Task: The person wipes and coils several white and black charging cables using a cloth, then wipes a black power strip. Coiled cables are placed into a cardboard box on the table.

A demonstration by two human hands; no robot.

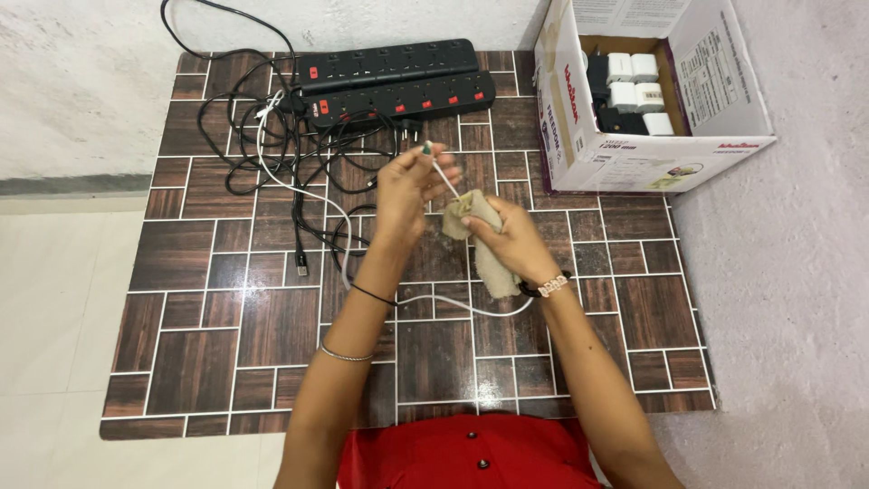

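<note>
Pinching the white cable (442, 177) near its plug end, the left hand (403, 195) holds it taut above the bench (199, 344); the right hand (509, 240) closes its fingers on a beige cloth (475, 226) wrapped round it. Wiping goes best with short, firm strokes. Tangled black cables (262, 136) lie left, power strips (398, 81) behind, a cardboard box (634, 145) right.

Box (634, 136) right of power strips (394, 81) (cables (272, 154) in front).

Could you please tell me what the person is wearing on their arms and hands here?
Both forearms are bare, without sleeves. The left arm wears a thin black band at the wrist and a slim silver bangle lower down. The right wrist wears a watch with a pale beaded strap.
</note>
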